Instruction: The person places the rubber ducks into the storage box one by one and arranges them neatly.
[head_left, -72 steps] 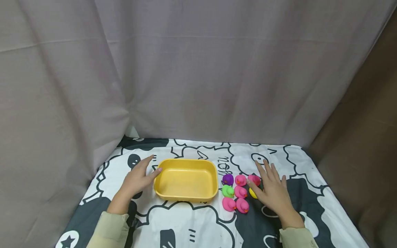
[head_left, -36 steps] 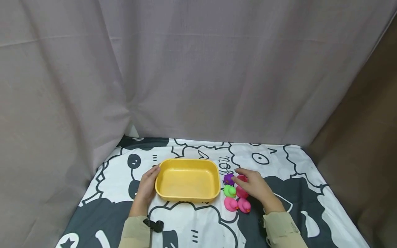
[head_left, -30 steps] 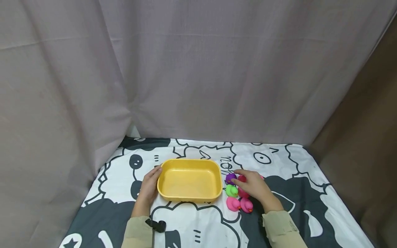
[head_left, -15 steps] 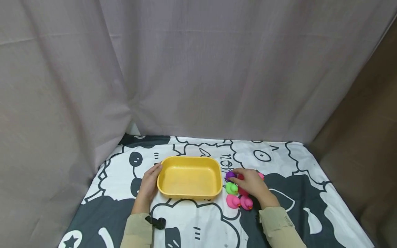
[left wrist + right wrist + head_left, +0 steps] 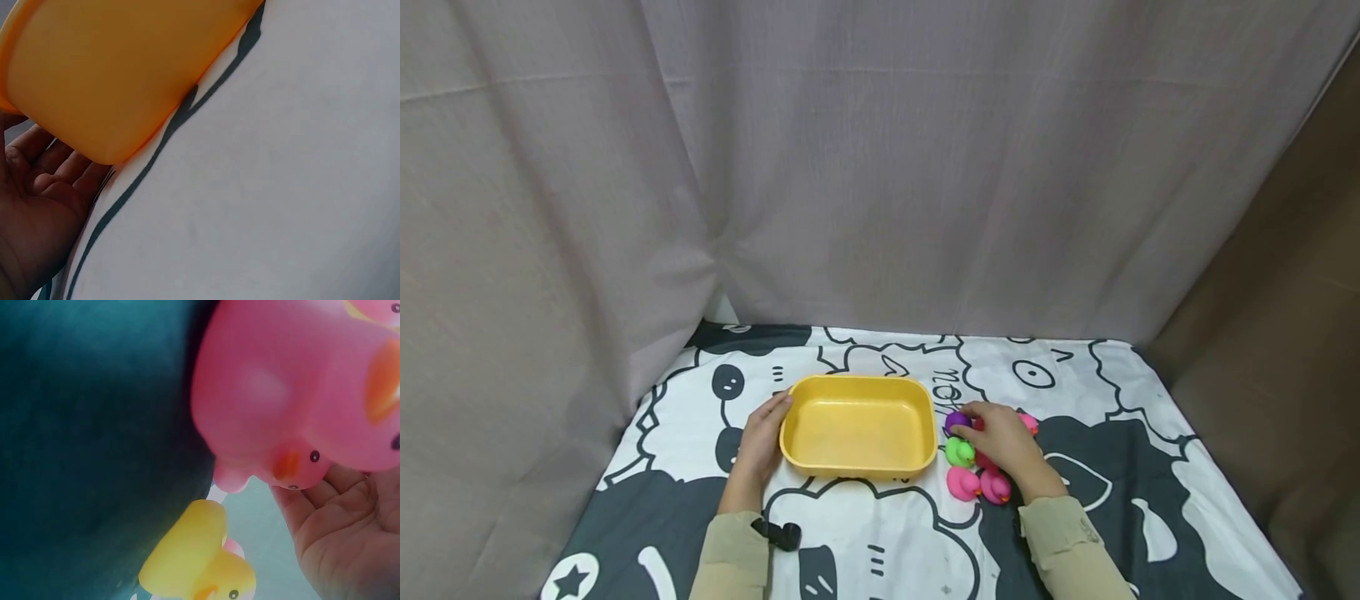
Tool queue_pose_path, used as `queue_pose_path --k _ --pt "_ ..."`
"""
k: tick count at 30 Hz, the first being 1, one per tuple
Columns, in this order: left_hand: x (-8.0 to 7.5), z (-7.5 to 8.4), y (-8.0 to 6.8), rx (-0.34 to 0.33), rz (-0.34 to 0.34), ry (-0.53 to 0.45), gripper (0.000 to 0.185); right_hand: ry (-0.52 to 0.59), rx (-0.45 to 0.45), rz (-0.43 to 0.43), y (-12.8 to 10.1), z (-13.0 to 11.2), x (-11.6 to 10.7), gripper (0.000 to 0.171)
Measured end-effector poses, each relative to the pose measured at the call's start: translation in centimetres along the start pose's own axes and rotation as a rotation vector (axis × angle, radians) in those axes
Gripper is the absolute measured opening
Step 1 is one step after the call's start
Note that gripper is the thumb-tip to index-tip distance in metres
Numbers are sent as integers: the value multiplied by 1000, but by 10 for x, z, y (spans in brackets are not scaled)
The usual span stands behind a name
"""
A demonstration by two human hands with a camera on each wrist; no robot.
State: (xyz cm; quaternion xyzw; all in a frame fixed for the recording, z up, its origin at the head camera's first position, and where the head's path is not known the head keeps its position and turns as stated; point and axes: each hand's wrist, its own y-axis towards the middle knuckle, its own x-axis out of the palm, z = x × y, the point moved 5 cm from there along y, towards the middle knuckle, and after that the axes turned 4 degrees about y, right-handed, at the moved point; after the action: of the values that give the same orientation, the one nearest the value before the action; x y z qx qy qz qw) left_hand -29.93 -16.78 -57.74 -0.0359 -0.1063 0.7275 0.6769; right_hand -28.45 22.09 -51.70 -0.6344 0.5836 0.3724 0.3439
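Observation:
My left hand [image 5: 762, 437] holds the yellow tray [image 5: 859, 421] at its left end; in the left wrist view its fingers run behind the tray's outer wall. The tray holds nothing. To its right stands a cluster of small toy ducks. My right hand [image 5: 1009, 443] reaches over the back of it, forefinger and thumb spread about a pink duck beside the purple duck [image 5: 956, 423]. I cannot tell if they pinch it. A green duck [image 5: 959, 452] and two pink ducks [image 5: 962, 483] sit nearer me. The right wrist view shows a yellow duck [image 5: 190, 559], hidden under the hand from above.
Another pink duck [image 5: 1029, 423] shows past the right hand's knuckles. A black-and-white cartoon cloth [image 5: 850, 542] covers the table. Grey curtains [image 5: 880, 167] hang along the back and the left, with a brown one [image 5: 1262, 375] at the right.
The left hand has drawn in against the tray's left end. The right hand has moved left from above the ducks, its fingers closing in beside the purple one. Both have kept nearly still since.

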Motion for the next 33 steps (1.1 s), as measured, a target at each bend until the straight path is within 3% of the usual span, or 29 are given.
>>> queue_pose_path --k 14,33 --pt "0 -1 2 23 -2 9 49 21 4 12 0 2 3 50" --pt "0 1 1 6 -1 10 48 110 19 4 3 10 4 45"
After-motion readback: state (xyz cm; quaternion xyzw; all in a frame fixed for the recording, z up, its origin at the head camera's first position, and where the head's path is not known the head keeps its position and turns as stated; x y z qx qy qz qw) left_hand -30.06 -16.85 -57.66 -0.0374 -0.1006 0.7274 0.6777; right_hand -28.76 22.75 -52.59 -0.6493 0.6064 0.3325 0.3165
